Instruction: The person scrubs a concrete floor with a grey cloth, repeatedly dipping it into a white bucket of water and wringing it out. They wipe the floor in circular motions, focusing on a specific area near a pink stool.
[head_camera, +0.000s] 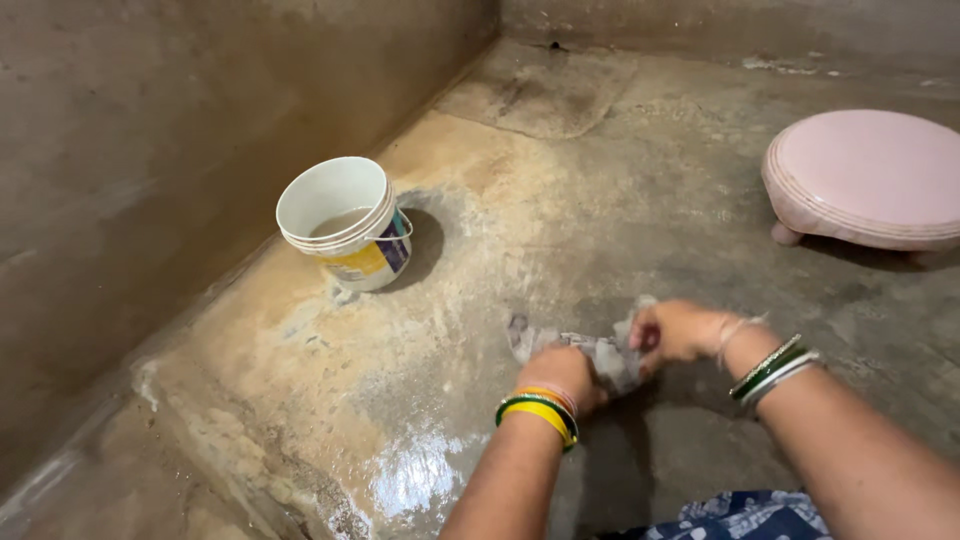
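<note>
Both hands have a tight grip on one thing: a small grey rag (600, 352), wet and scrunched up. From the head camera, the left hand (560, 375) is closed over the near end of the rag, and the right hand (680, 330) pinches the far end. The rag sits between them, low down and touching the floor (560, 200) or just above it; I cannot tell which. It looks bunched, as if it is being squeezed or twisted.

How far has the cleaning got? My guess is about the middle. The floor close to the hands shines with water, so that part looks washed. The floor farther back, near the wall (120, 200), looks dull and dry, with brown marks. That part seems left to do.

A white bucket (345, 222) stands well apart to the left, upright, with cloudy water inside. A round pink stool (865, 180) sits far off to the right. Bangles (540, 408) ring both wrists.
</note>
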